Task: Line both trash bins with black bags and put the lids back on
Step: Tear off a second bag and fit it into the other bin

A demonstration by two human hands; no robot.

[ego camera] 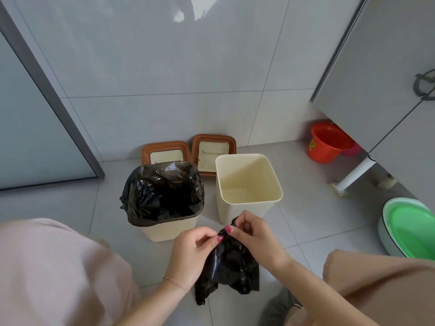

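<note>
Black bag (229, 262) hangs lengthwise downward, top edge pinched by my left hand (190, 252) and right hand (254, 236), near the unlined right bin (247, 184). Red bucket's (329, 144) label unreadable.

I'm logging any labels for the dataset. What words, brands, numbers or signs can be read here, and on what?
No text can be read.
Round red plastic bucket: a yellow mark on its side, too small and blurred to read.
Two cream plastic bins, brown-rimmed lids, crumpled black plastic bag: no print visible.
</note>
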